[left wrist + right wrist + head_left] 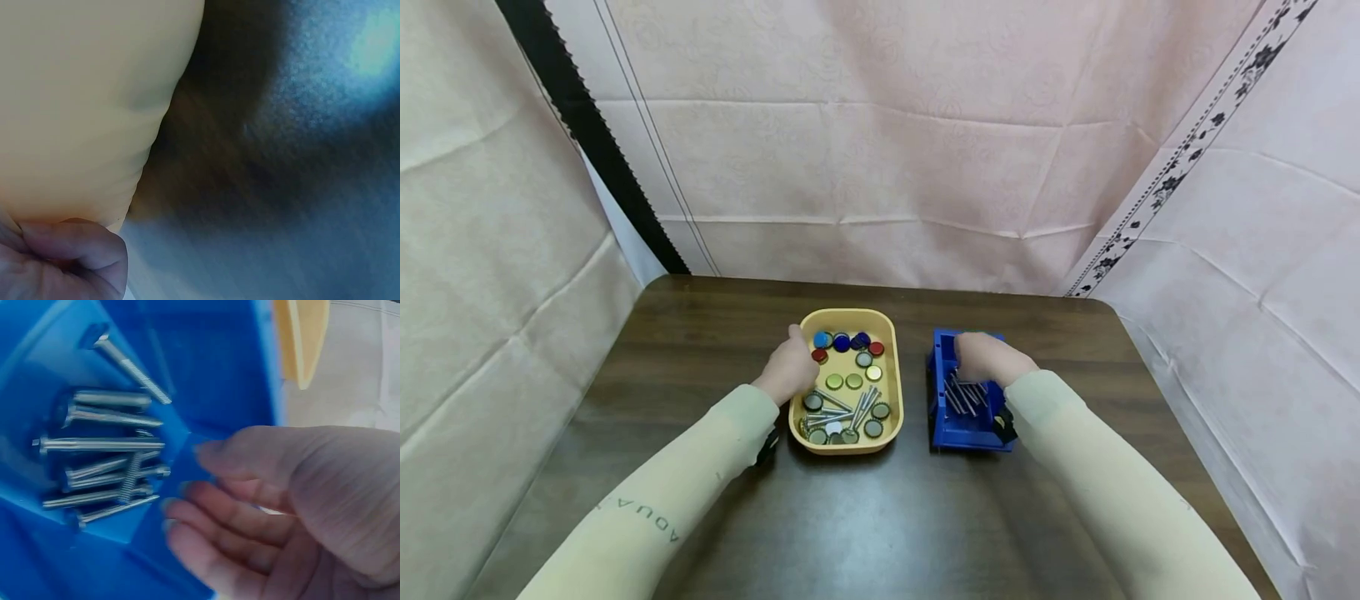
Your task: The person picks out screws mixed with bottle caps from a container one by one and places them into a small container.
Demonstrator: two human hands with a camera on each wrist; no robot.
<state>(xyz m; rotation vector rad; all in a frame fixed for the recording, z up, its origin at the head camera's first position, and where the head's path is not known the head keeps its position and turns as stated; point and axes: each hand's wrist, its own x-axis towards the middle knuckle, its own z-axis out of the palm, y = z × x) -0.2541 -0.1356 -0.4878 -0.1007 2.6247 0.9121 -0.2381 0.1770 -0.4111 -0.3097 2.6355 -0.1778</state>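
Observation:
A yellow tray (897, 400) holds bolts and coloured bottle caps. At its left rim is my left hand (788, 367), gripping the edge; the left wrist view shows curled fingers (94, 250), but the contact itself is hidden. My right hand (262, 512) reaches into a blue bin (966, 439) to the right of the tray. Its thumb and fingers are apart, loosely bent, with nothing between them. Just beyond those fingertips, several silver bolts (103, 444) lie loose on the bin floor.
Both containers stand on a dark wooden table (865, 533), with a gap between them. Pale cloth (880, 167) hangs behind the table and at both sides. Blue caps (841, 342) lie toward the tray's far end, and loose bolts (865, 406) nearer its front.

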